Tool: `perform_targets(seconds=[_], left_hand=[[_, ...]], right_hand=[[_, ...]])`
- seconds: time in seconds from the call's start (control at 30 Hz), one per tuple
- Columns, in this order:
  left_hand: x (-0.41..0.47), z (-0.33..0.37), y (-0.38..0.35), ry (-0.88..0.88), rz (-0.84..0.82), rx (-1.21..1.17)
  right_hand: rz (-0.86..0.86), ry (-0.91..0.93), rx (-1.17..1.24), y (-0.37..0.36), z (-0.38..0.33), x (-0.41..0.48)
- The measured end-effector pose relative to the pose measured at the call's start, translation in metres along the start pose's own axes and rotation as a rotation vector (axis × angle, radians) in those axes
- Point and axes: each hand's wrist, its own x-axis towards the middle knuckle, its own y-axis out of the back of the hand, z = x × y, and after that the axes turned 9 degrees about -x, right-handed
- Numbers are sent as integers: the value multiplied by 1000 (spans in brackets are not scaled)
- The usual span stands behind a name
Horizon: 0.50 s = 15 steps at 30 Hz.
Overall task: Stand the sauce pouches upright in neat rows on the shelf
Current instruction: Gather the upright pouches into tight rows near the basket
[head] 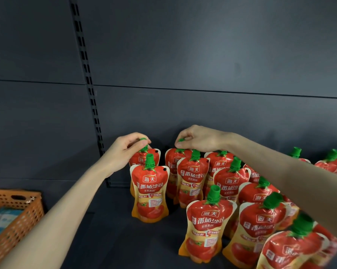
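Green caps are pinched by curled fingers: the back-left pouch by the left hand, the neighbouring pouch by the right hand. Both stand upright directly below the fingers, at the back of the shelf.

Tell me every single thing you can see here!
sauce pouches: at least thirteen, red and yellow with green caps, standing in rows, centre to right
shelf: one, dark grey, under everything
back panel: dark grey, behind the pouches
slotted strip: one, black, upright on the panel
basket: one, orange, lower left
packets: a few, pale blue and white, inside the basket
left hand: pinches the back-left pouch's cap
right hand: pinches the next back-row pouch's cap
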Motion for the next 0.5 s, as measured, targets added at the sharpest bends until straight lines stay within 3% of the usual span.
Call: perform_targets(seconds=[0.23, 0.4, 0.5], left_hand=[[-4, 4, -2, 5, 20, -5], [-19, 21, -2, -191, 253, 98], [-36, 28, -10, -243, 232, 141]], right_hand=[[40, -3, -5, 1, 2, -3], [285, 54, -24, 7, 4, -21], [282, 95, -13, 7, 5, -35]])
